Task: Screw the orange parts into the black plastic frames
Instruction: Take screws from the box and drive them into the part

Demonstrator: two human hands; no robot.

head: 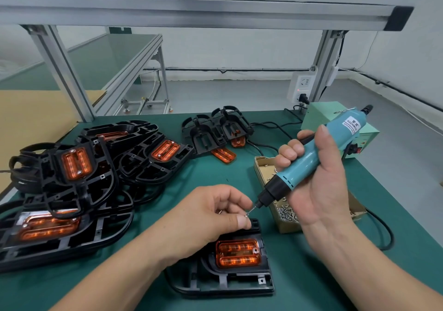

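At the table's [299, 277] near edge, towards the middle, a black frame [223, 285] lies flat with an orange part [237, 253] seated in it. One screw hole shows at the part's right side; no screw is seen in it. Just beyond, the left hand [211, 214] hovers over the frame's far end, thumb and forefinger pinched on a small screw [247, 214] held to the driver's [311, 159] bit. The right hand [318, 190] is wrapped round the blue driver's body, fingers curled on the far side, thumb up along it. The tool slants, bit down and to the left. Judgement: the screw is being loaded on the bit. It should sit square on the tip before release. The driver should then be brought upright over the hole, or the thread may start crooked in the plastic. A box [288, 228] of screws stands behind the right hand. Finished frames [84, 174] are heaped along the left edge. More frames [215, 131] lie at the far middle, and a green supply unit [318, 116] occupies the far right corner.
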